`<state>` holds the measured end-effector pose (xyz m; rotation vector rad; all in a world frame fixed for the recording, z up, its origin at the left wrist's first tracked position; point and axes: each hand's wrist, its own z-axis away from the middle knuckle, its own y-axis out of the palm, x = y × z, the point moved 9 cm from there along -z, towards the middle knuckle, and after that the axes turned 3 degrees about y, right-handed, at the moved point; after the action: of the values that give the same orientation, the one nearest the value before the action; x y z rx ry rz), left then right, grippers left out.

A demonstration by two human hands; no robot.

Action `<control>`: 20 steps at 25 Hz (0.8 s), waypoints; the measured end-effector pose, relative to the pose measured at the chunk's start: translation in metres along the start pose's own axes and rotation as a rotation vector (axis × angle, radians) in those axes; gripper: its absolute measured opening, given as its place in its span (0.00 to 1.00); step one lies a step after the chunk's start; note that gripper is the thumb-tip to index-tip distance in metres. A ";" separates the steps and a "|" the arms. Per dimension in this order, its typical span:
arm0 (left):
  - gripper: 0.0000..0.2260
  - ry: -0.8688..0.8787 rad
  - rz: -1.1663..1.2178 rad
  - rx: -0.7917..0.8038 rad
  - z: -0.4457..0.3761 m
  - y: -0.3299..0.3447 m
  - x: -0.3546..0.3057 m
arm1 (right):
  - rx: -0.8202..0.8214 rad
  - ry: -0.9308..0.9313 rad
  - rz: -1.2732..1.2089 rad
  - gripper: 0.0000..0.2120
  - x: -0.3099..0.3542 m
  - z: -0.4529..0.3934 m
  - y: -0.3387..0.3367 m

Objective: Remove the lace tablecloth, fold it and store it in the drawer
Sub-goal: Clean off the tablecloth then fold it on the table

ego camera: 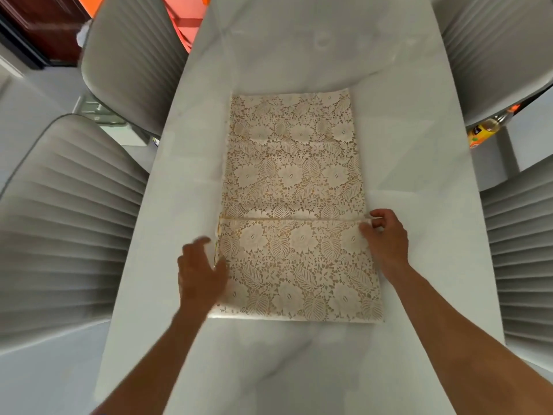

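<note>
The cream lace tablecloth [294, 187] lies folded into a long rectangle along the middle of the white table [419, 181]. Its near end is turned back over itself, and the turned edge crosses the cloth at about two thirds of its length. My right hand [386, 238] pinches the right corner of that turned edge between thumb and fingers. My left hand [202, 268] is blurred at the cloth's left edge, fingers apart, resting on or just above the lace. No drawer is in view.
Grey ribbed chairs flank the table: two on the left [68, 223] [131, 55], two on the right [520, 241] [493, 49]. A yellow bottle [484, 130] shows behind the right side. The table's near edge is below my arms.
</note>
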<state>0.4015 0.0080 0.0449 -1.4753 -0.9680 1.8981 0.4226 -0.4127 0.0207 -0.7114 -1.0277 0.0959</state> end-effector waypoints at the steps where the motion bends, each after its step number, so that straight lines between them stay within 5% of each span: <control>1: 0.20 0.229 -0.138 0.010 0.025 0.008 -0.022 | -0.019 0.002 0.016 0.13 0.003 0.001 -0.001; 3: 0.25 0.418 -0.271 0.133 0.059 0.039 -0.035 | -0.094 -0.058 0.123 0.18 0.017 0.008 -0.003; 5: 0.29 0.285 -0.369 0.217 0.069 0.061 -0.018 | -0.135 -0.280 0.356 0.24 0.032 0.035 0.012; 8: 0.29 0.250 -0.396 0.196 0.072 0.069 -0.004 | 0.035 -0.549 0.735 0.27 -0.001 0.098 0.050; 13: 0.27 0.151 -0.271 0.173 0.078 0.057 0.007 | -0.057 -0.138 0.619 0.33 -0.056 0.118 0.004; 17: 0.22 -0.059 -0.171 0.039 0.085 0.028 0.019 | 0.027 0.185 0.428 0.20 -0.072 0.134 -0.003; 20: 0.12 -0.148 0.030 0.118 0.065 0.015 0.027 | 0.175 0.297 0.290 0.13 -0.075 0.125 -0.008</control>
<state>0.3316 0.0067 0.0260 -1.3038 -0.8866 2.0728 0.2797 -0.3866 0.0090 -0.6865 -0.6204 0.3183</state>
